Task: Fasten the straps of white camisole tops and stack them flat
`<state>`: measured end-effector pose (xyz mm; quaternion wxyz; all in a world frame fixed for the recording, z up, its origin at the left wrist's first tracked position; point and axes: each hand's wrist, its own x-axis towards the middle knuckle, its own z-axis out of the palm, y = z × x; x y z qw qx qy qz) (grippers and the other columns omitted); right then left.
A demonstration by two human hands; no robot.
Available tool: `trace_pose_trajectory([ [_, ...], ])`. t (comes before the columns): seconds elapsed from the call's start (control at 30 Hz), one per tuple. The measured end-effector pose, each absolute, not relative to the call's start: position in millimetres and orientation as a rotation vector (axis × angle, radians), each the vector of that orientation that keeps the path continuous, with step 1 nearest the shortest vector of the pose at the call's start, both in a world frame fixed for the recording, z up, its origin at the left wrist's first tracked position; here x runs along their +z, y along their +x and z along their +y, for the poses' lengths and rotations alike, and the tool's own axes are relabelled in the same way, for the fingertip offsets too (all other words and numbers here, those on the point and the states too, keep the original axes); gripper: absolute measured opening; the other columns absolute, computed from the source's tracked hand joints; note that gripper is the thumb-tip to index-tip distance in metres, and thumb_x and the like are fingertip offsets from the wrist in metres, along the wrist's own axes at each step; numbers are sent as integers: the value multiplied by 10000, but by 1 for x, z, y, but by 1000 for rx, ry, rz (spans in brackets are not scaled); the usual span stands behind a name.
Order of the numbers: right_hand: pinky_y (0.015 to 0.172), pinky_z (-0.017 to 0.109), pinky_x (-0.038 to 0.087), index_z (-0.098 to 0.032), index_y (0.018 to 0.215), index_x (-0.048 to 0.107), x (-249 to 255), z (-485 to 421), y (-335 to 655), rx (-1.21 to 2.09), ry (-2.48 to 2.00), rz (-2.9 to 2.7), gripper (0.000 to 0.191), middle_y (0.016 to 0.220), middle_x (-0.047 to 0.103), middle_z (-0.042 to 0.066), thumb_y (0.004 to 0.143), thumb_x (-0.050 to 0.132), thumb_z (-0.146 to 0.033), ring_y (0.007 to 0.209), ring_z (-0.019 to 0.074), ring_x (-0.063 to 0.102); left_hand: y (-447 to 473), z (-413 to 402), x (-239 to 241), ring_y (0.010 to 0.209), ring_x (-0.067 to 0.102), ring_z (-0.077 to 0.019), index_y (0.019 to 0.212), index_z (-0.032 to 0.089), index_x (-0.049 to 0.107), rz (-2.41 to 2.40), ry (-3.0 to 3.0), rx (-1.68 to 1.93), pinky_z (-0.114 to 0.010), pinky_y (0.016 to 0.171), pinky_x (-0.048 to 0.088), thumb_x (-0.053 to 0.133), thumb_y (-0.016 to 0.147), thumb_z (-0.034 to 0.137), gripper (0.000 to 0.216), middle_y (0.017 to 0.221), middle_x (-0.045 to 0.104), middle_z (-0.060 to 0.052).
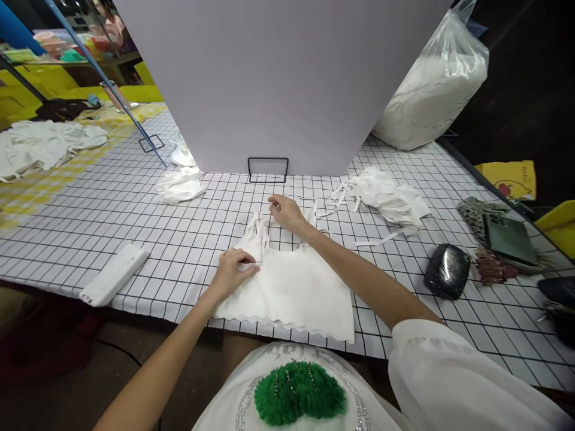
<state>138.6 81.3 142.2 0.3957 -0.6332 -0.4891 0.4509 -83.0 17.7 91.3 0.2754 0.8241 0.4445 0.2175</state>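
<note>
A white camisole top (305, 287) lies flat on the table in front of me, its wavy hem towards me and its thin straps bunched at the far side. My left hand (236, 268) pinches the cloth near the left armhole edge, thumb and fingers closed on it. My right hand (284, 211) is raised just beyond the neckline, between the straps, with fingertips pressed together. Whatever those fingertips hold, perhaps something very thin, is too small to make out. My right forearm passes over the top's right strap and hides part of it.
A grey panel (283, 90) stands behind the top by a black wire stand (268, 170). White garments (386, 194) lie right, smaller white pieces (179, 185) left. Around them are a long white plastic piece (114, 276), a black wrapped bundle (447, 271), a phone (510, 238) and a stuffed clear bag (431, 90).
</note>
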Motion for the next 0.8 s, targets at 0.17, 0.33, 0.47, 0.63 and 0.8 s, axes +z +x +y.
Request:
trace_pose_trajectory([
  [0.17, 1226, 542, 275, -192, 1582, 267, 134, -32, 140, 450, -1452, -2205, 580, 1614, 343, 123, 1041, 401, -354, 1510, 286, 288, -83, -16, 89, 1457, 369, -306, 1518, 130, 367, 882, 2721, 645, -542, 1200, 240, 438, 1028, 300, 523, 1523, 464, -181],
  [0.33, 1229, 614, 126, -152, 1614, -1, 96, -124, 171, 474, -1430, -2604, 994, 1669, 85, 190, 924, 463, -697, 1561, 317, 72, -97, -17, 80, 1528, 211, -334, 1619, 215, 121, 827, 2941, 444, -535, 1217, 235, 449, 1012, 510, 751, 1665, 210, -134],
  [0.47, 1183, 651, 218, -216, 1611, 163, 96, -117, 214, 418, -1515, -2428, 797, 1655, 223, 159, 977, 460, -596, 1541, 336, 160, -100, 0, 88, 1544, 150, -323, 1617, 283, 128, 868, 2845, 491, -583, 1229, 193, 433, 1025, 484, 695, 1669, 216, -84],
  [0.63, 1012, 493, 470, -200, 1146, 694, 118, -19, 254, 188, -1800, -1809, 312, 1144, 667, 134, 1008, 423, -270, 1170, 287, 548, -63, 28, 110, 1460, 391, -285, 1501, 287, 435, 933, 2455, 843, -564, 1190, 330, 498, 1013, 406, 507, 1516, 510, -83],
  [0.8, 1075, 682, 288, -156, 964, 689, 123, 79, 259, 246, -2085, -1657, 218, 1141, 646, 162, 942, 563, -332, 1195, 359, 469, -10, 53, 134, 1225, 621, -293, 1246, 241, 677, 904, 2177, 764, -493, 1038, 512, 571, 946, 444, 378, 1277, 695, -89],
])
